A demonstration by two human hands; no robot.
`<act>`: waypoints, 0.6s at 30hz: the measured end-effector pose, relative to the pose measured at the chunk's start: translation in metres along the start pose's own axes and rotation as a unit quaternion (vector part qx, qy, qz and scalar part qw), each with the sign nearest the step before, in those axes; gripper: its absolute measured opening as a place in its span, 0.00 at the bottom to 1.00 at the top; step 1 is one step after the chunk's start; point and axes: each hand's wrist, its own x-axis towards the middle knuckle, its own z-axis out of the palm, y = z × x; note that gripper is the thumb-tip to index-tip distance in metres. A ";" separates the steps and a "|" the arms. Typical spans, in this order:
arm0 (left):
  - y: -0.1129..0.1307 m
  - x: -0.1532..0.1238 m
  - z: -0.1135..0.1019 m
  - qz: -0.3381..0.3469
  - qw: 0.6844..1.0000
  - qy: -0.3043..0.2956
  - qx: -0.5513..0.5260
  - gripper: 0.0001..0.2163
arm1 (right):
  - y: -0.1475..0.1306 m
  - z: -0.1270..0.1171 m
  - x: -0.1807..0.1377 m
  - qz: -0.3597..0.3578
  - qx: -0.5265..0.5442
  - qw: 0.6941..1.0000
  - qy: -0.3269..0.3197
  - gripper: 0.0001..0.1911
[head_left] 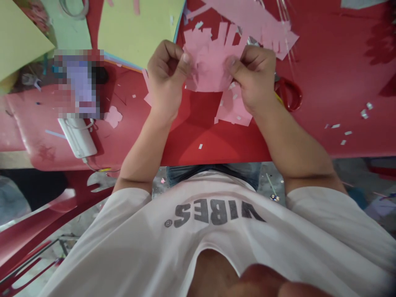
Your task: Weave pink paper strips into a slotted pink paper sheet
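Observation:
A strip of pink paper (212, 68) with slits cut along its far edge is stretched between my two hands, above the red table. My left hand (169, 76) pinches its left end between thumb and bent fingers. At the other end, my right hand (256, 72) grips it the same way. Beneath and nearer to me lies another pink paper piece (236, 107), partly covered by the right hand. Larger pink paper (250, 18) with cut edges rests just beyond. Red-handled scissors (291, 95) lie right of my right wrist, their blades mostly hidden.
Yellow paper sheets (133, 33) are stacked at the back left. A white power bank (78, 136) with a cable lies at the left, near a blurred-out object (82, 84). A tape roll (74, 8) sits far left. Small white scraps (348, 133) dot the red table (324, 90).

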 end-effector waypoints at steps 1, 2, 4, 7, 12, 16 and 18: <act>-0.002 0.000 0.000 0.001 1.000 0.000 -0.008 0.12 | -0.001 -0.001 0.000 -0.001 -0.006 1.000 0.002 0.25; -0.004 0.000 0.000 0.000 1.000 0.000 -0.016 0.12 | -0.002 -0.001 0.000 -0.002 -0.016 1.000 0.003 0.26; -0.008 0.000 0.000 -0.004 1.000 0.008 -0.025 0.12 | -0.004 -0.001 0.000 -0.003 -0.044 0.999 0.008 0.28; -0.009 -0.001 0.000 -0.022 0.999 0.020 -0.021 0.12 | -0.010 0.000 -0.002 -0.010 -0.068 0.997 0.022 0.30; -0.002 -0.003 0.001 -0.061 0.998 0.020 0.000 0.13 | -0.017 0.001 -0.004 -0.039 -0.097 0.994 0.033 0.29; -0.002 -0.003 0.001 -0.093 0.995 0.018 0.007 0.11 | -0.016 0.000 -0.002 -0.043 -0.107 0.992 0.055 0.30; -0.006 -0.002 0.001 -0.095 0.995 0.009 -0.004 0.10 | -0.015 0.000 0.000 -0.046 -0.108 0.991 0.066 0.31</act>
